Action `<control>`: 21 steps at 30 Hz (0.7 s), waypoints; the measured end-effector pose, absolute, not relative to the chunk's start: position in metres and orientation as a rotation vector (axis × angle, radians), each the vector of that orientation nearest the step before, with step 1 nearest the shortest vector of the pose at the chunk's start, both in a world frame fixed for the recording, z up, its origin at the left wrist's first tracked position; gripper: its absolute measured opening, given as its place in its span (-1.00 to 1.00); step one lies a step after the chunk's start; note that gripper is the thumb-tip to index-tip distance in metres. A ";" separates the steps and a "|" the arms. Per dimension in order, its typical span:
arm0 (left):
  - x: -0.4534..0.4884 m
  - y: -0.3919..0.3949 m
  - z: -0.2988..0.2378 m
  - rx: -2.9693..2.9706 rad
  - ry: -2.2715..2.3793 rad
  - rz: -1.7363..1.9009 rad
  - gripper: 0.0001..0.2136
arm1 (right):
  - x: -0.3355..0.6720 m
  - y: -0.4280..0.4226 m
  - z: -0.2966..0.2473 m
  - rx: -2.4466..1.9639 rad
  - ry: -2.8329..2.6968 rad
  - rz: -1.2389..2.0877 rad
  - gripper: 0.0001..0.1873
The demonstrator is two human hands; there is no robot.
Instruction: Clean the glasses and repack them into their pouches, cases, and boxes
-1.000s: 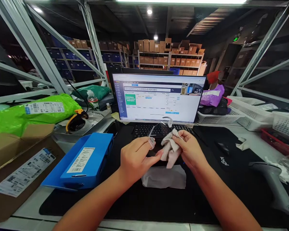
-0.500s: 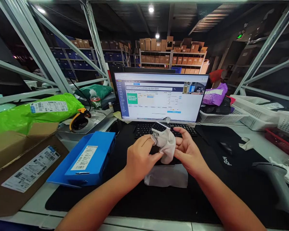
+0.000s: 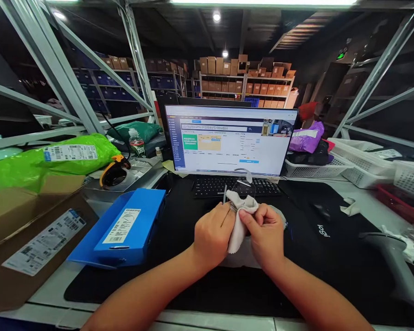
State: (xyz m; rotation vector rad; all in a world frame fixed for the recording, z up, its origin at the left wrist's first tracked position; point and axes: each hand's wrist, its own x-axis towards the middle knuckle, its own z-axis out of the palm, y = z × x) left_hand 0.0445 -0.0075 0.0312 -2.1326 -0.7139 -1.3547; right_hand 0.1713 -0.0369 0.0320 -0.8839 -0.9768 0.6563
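Over the black desk mat [image 3: 207,289], both hands are closed together around a pale cleaning cloth [image 3: 237,234] and a thin-framed pair of eyeglasses [image 3: 249,178]. My left hand [image 3: 214,232] grips the glasses, its fingers curled in against the cloth; the exact hold is hidden. My right hand [image 3: 267,234] pinches the cloth between thumb and fingers. Slim temple parts stick out above the knuckles, and a clear rounded edge shows behind my right hand. Underneath lies a whitish translucent pouch or sheet [image 3: 243,261], partly covered by the hands.
To the left are an open blue box [image 3: 124,230], a brown carton [image 3: 31,243] and a green parcel [image 3: 55,156]. Ahead stand a keyboard [image 3: 210,187] and monitor [image 3: 227,151]. A mouse [image 3: 320,211], a handheld scanner [image 3: 396,266] and white baskets [image 3: 362,161] occupy the right.
My right hand has closed from a loose, spread pose into a pinch on the cloth. Both hands have drawn together and slightly lower, and the glasses have turned.
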 end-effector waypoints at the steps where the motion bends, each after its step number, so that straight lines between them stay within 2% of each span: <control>1: 0.045 -0.008 0.031 -2.153 -0.656 -1.384 -0.86 | 0.176 -0.037 0.038 -0.868 -0.931 0.716 -0.41; 5: 0.047 -0.005 0.031 -2.234 -0.471 -1.387 -0.83 | 0.198 -0.030 0.061 -0.745 -0.711 0.994 -0.33; 7: 0.047 -0.002 0.030 -2.253 -0.415 -1.357 -0.82 | 0.200 -0.027 0.064 -0.702 -0.668 1.030 -0.31; 13: 0.036 0.005 0.036 -2.358 -0.518 -1.417 -0.85 | 0.165 -0.038 0.034 -0.844 -0.951 0.593 -0.42; 15: 0.033 0.003 0.039 -2.392 -0.543 -1.457 -0.85 | 0.157 -0.043 0.031 -0.820 -1.007 0.543 -0.44; 21: 0.044 -0.001 0.033 -2.344 -0.442 -1.418 -0.87 | 0.184 -0.032 0.060 -0.680 -0.736 0.948 -0.35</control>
